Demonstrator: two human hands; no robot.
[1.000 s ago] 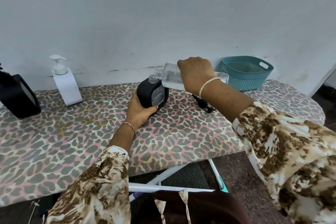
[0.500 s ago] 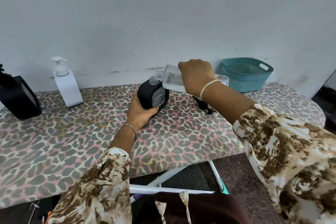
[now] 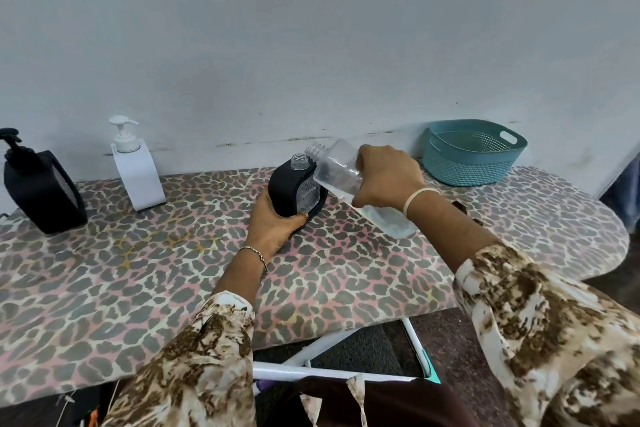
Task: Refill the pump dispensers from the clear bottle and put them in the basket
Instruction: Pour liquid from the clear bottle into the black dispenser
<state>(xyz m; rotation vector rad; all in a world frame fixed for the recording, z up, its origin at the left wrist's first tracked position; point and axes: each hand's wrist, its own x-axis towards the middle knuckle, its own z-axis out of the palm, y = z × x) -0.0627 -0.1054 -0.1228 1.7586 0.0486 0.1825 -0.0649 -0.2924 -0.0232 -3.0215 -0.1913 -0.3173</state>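
Clear bottle, ribbed plastic neck uncapped, tilts in my right hand, fingers wrapped round its body, mouth just above the black dispenser. My left hand clasps that rounded, matte black dispenser low down on the leopard-print board; its threaded clear neck stands open. I see a woven-look teal basket far right, a white pump dispenser and another black one left.

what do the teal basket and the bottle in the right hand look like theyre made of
Teal basket: most likely moulded plastic, matte, judging by its evenly perforated walls and cut-out handle. Clear bottle in the right hand: transparent glossy plastic by the look, with a threaded neck and liquid visible through its wall; glass can't be ruled out.
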